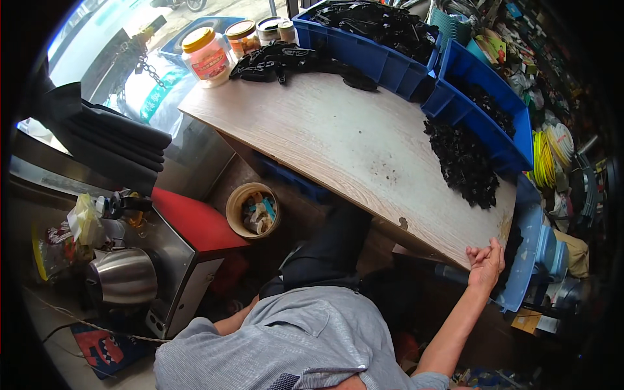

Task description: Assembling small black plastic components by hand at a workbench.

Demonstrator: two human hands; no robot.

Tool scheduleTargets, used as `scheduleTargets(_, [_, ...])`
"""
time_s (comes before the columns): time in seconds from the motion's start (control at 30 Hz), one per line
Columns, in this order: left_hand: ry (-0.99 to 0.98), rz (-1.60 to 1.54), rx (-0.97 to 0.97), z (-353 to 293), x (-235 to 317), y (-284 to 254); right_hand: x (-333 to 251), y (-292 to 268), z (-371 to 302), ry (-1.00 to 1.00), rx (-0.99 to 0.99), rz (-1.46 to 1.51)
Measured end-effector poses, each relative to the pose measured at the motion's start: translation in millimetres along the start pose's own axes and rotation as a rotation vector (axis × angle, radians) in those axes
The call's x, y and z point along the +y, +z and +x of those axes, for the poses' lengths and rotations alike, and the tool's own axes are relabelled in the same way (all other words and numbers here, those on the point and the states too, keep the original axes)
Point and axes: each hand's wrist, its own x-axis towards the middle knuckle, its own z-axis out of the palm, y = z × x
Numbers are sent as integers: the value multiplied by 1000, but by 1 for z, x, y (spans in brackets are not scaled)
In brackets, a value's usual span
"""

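My right hand [486,263] rests at the near right corner of the pale wood-grain table [338,140]. Its fingers are loosely bent and apart, and nothing shows in them. Nearest to it on the tabletop is a heap of small black parts [463,162], whose kind I cannot make out. My left forearm [235,321] hangs low beside my thigh, and the hand beyond it is hidden. Longer black plastic pieces [279,62] lie piled at the table's far side.
Two blue crates [383,68] of black parts stand along the far right edge. Lidded jars [207,58] stand at the far left corner. Below are a waste bucket [233,211], a red-topped cabinet [195,221] and a metal kettle [127,276]. Light blue bins [523,260] sit right.
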Motion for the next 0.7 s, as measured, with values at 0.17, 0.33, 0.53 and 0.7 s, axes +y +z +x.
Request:
scheduleTargets(0.17, [-19,-79,74,0,4,35,-10,18,6,60,10,-165])
scheduleTargets(0.33, [-52,-152,157,7,30,46,-11,21,15,91,26,-278])
scheduleTargets(0.53, [-63,-209,269,13,65,40,-7,1,14,121,48,-346])
scheduleTargets(0.7, [-32,-217,364,15,44,39,-3,11,19,94,46,-282])
